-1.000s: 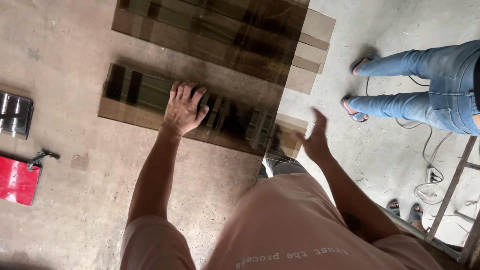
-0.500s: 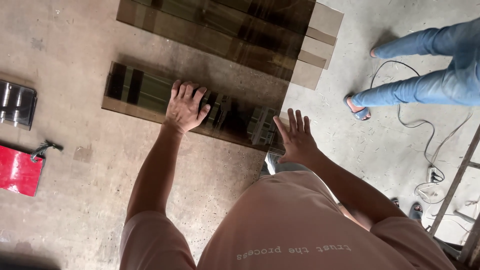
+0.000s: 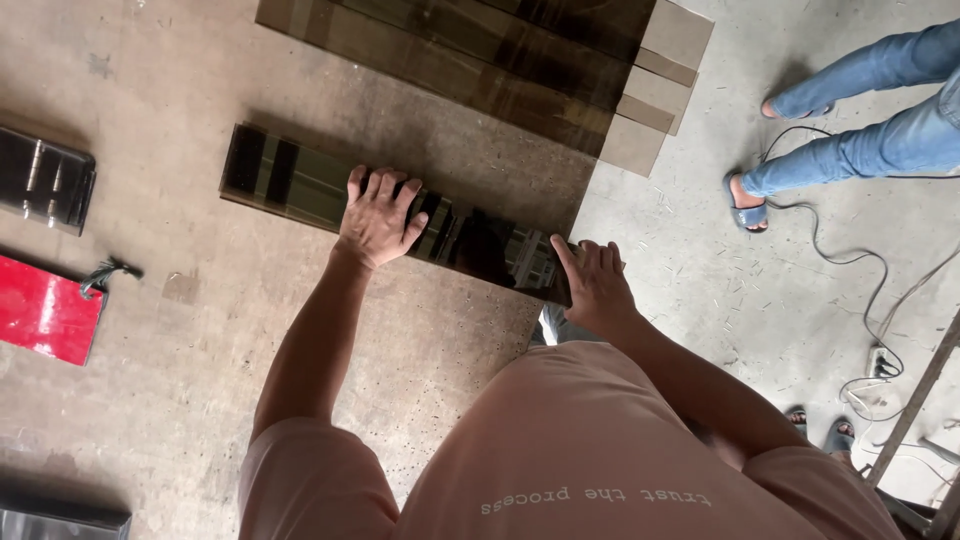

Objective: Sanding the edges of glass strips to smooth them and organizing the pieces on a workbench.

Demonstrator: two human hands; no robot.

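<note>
Tinted glass strip (image 3: 290, 180) lies beside stacked glass sheets (image 3: 470, 50).

Left hand (image 3: 378, 218) flat on dark glass strip (image 3: 300, 185) on floor (image 3: 200, 320); right hand (image 3: 597, 285) at strip's 3 o'clock end; wider glass stack (image 3: 480, 50) at 12 o'clock.

Concrete bench (image 3: 200, 350), tinted glass strips (image 3: 300, 180), red sheet (image 3: 45, 310)
</note>
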